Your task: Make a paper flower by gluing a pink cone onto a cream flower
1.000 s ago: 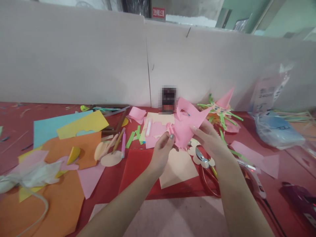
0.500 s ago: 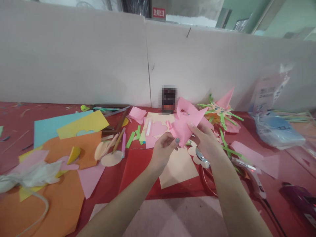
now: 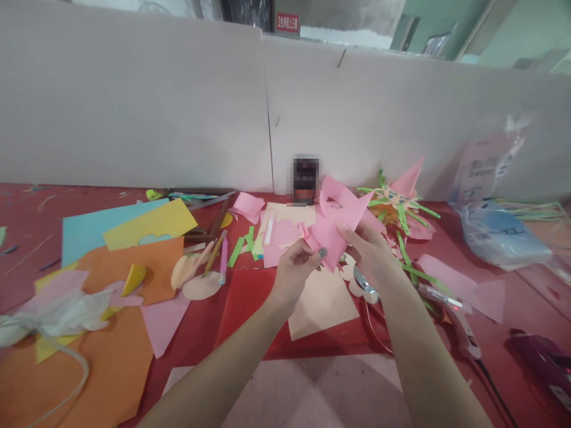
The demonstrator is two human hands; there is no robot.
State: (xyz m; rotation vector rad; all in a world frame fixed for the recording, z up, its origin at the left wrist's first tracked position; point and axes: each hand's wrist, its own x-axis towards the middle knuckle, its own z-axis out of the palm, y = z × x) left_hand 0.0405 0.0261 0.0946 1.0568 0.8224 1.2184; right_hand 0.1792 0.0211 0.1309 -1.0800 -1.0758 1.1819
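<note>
A folded pink paper piece (image 3: 332,235) with a pointed upper right corner is held up between both hands. My left hand (image 3: 297,270) pinches its lower left edge, thumb in front. My right hand (image 3: 368,249) grips its right side, with the thumb pressed on the front face. Below them lies a cream paper sheet (image 3: 323,309) on a red sheet (image 3: 250,297). Close to my right wrist are scissors (image 3: 364,284), partly hidden, and white scalloped paper shapes (image 3: 352,274). The fingers behind the pink paper are hidden.
At the right lie a glue gun (image 3: 459,324) with a cord and a purple device (image 3: 542,362). A paper figure with a pink cone hat (image 3: 408,181) stands behind. Orange paper (image 3: 107,380), pens (image 3: 223,261) and scraps cover the left. A white partition (image 3: 178,107) closes the back.
The pink paper has tilted slightly, its pointed corner a little lower and further left. Both hands keep their hold and have barely shifted.
</note>
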